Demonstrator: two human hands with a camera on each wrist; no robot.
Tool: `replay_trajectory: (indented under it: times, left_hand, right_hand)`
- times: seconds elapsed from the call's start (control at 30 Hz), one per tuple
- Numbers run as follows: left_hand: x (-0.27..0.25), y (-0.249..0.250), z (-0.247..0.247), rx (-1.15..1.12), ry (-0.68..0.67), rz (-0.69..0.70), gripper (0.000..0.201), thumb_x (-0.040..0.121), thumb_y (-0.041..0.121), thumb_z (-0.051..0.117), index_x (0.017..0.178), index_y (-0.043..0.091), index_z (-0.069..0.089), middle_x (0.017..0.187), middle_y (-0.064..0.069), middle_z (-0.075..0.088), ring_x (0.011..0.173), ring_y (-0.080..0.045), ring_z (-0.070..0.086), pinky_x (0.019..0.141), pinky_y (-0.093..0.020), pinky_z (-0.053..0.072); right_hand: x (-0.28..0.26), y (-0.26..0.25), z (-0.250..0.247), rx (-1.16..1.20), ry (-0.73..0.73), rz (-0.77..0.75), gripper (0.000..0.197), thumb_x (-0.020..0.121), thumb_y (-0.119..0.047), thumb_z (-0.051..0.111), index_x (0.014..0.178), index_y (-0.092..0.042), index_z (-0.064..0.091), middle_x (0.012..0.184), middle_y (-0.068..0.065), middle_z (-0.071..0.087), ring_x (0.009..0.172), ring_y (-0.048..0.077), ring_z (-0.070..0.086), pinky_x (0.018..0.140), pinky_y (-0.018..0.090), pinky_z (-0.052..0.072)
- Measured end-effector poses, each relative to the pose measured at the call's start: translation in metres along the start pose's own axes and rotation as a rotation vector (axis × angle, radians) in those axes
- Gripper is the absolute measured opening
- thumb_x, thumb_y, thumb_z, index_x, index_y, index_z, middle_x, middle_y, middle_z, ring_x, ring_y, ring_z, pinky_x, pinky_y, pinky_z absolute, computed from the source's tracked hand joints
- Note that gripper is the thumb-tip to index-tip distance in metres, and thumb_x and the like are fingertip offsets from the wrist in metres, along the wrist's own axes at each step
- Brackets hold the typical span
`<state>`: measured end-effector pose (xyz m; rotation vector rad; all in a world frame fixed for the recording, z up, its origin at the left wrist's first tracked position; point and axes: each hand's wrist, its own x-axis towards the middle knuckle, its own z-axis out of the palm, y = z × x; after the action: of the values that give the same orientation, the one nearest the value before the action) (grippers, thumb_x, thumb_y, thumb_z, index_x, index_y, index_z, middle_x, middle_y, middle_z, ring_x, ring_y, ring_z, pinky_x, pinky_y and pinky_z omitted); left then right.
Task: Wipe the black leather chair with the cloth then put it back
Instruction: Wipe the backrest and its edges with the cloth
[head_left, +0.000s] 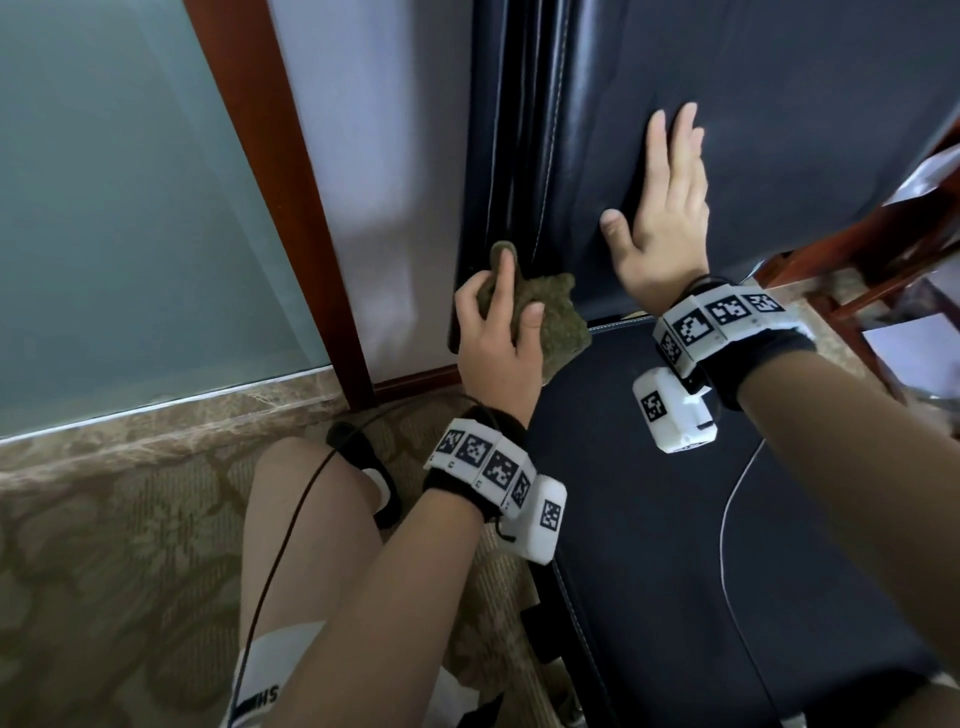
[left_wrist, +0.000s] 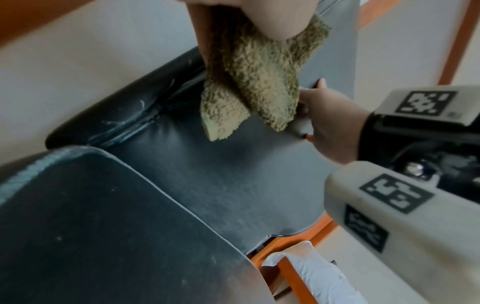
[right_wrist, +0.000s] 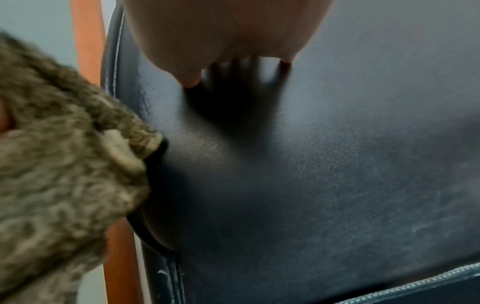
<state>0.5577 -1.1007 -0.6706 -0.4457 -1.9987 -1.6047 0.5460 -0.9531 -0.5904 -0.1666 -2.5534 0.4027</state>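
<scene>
The black leather chair (head_left: 779, 130) fills the right half of the head view, its backrest upright and its seat (head_left: 675, 519) below. My left hand (head_left: 493, 332) grips a fuzzy olive-green cloth (head_left: 556, 317) and holds it against the lower left edge of the backrest, by the stitched seam. The cloth (left_wrist: 249, 82) hangs from my fingers in the left wrist view and shows blurred at the left as the cloth (right_wrist: 64, 164) in the right wrist view. My right hand (head_left: 665, 208) lies flat, fingers straight, pressing on the backrest (right_wrist: 311, 164).
A frosted glass panel (head_left: 130, 208) in a red-brown wooden frame (head_left: 291, 182) stands left of the chair. Patterned carpet (head_left: 104, 545) covers the floor. A wooden piece of furniture with white paper (head_left: 924, 171) sits at the right. My knee (head_left: 311, 519) is beside the seat.
</scene>
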Motion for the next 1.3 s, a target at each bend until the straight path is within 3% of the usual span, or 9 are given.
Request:
replay_trajectory:
  times: [0.1,0.23,0.37,0.63,0.73,0.83,1.0,1.13,1.3]
  left_hand:
    - [-0.001,-0.001,0.012,-0.003,0.023,-0.087,0.051,0.09,0.029,0.048,0.129,-0.004,0.05,0.114,-0.027,0.05,0.106,-0.017,0.043,0.092,0.004,0.023]
    - [-0.014,-0.028,0.021,0.101,0.01,-0.388,0.048,0.093,0.026,0.052,0.136,0.005,0.046,0.128,-0.021,0.046,0.113,-0.028,0.05,0.085,-0.013,0.032]
    - [-0.03,-0.049,0.02,0.103,0.018,-0.519,0.045,0.093,0.014,0.056,0.135,0.002,0.045,0.126,-0.023,0.046,0.114,-0.032,0.051,0.088,-0.009,0.025]
    - [-0.024,-0.014,0.021,-0.039,0.13,-0.216,0.051,0.088,0.023,0.05,0.13,-0.006,0.048,0.114,-0.026,0.048,0.106,-0.008,0.043,0.094,0.003,0.025]
    - [-0.016,-0.008,0.036,-0.01,0.123,-0.184,0.048,0.087,0.015,0.054,0.129,-0.009,0.048,0.113,-0.032,0.047,0.102,-0.012,0.043,0.09,0.009,0.021]
    - [-0.012,-0.017,0.045,-0.016,0.168,-0.358,0.048,0.089,0.008,0.057,0.134,-0.004,0.043,0.123,-0.03,0.044,0.105,-0.015,0.044,0.087,0.007,0.022]
    - [-0.019,-0.052,0.042,0.112,0.056,-0.654,0.051,0.096,0.015,0.05,0.142,0.004,0.033,0.135,-0.02,0.038,0.124,-0.03,0.043,0.095,-0.013,0.025]
    - [-0.024,-0.047,0.032,0.087,0.085,-0.507,0.048,0.094,0.012,0.053,0.138,0.001,0.039,0.13,-0.022,0.042,0.117,-0.027,0.048,0.091,0.002,0.02]
    - [-0.028,-0.014,0.036,-0.011,0.123,-0.243,0.054,0.092,0.031,0.048,0.133,-0.005,0.044,0.118,-0.029,0.046,0.105,-0.001,0.035,0.086,0.01,0.022]
  right_hand:
    - [-0.001,0.0,-0.002,0.003,-0.006,-0.005,0.069,0.094,-0.027,0.047,0.147,-0.002,0.01,0.153,0.025,0.002,0.141,0.043,0.005,0.11,0.052,0.015]
    - [0.0,0.0,-0.001,-0.001,-0.01,0.004,0.07,0.093,-0.027,0.046,0.147,-0.004,0.01,0.154,0.022,0.002,0.141,0.042,0.005,0.109,0.055,0.019]
    - [0.0,0.001,0.0,-0.016,-0.031,0.021,0.07,0.093,-0.027,0.045,0.148,-0.007,0.007,0.155,0.019,-0.001,0.142,0.037,0.002,0.109,0.052,0.017]
    - [-0.001,0.003,0.006,-0.025,-0.009,0.026,0.07,0.093,-0.03,0.042,0.148,-0.006,0.007,0.155,0.021,0.0,0.142,0.037,0.002,0.108,0.053,0.017]
    - [-0.001,0.005,0.005,-0.023,0.001,0.017,0.069,0.094,-0.032,0.043,0.148,-0.007,0.007,0.155,0.02,0.0,0.143,0.036,0.002,0.107,0.054,0.018]
    - [0.0,0.005,0.005,-0.031,-0.002,0.024,0.069,0.094,-0.031,0.043,0.148,-0.008,0.008,0.155,0.019,0.0,0.143,0.035,0.002,0.108,0.054,0.019]
    - [-0.001,0.005,0.005,-0.038,-0.019,0.015,0.069,0.094,-0.032,0.042,0.148,-0.008,0.007,0.155,0.019,-0.001,0.143,0.034,0.001,0.108,0.052,0.016]
    - [0.0,0.006,0.008,-0.028,0.001,0.004,0.068,0.096,-0.035,0.04,0.148,-0.005,0.008,0.154,0.022,0.001,0.143,0.036,0.003,0.108,0.052,0.017]
    - [-0.001,0.007,0.012,-0.037,0.049,-0.023,0.069,0.095,-0.041,0.037,0.146,-0.001,0.013,0.152,0.027,0.007,0.141,0.04,0.009,0.106,0.055,0.021]
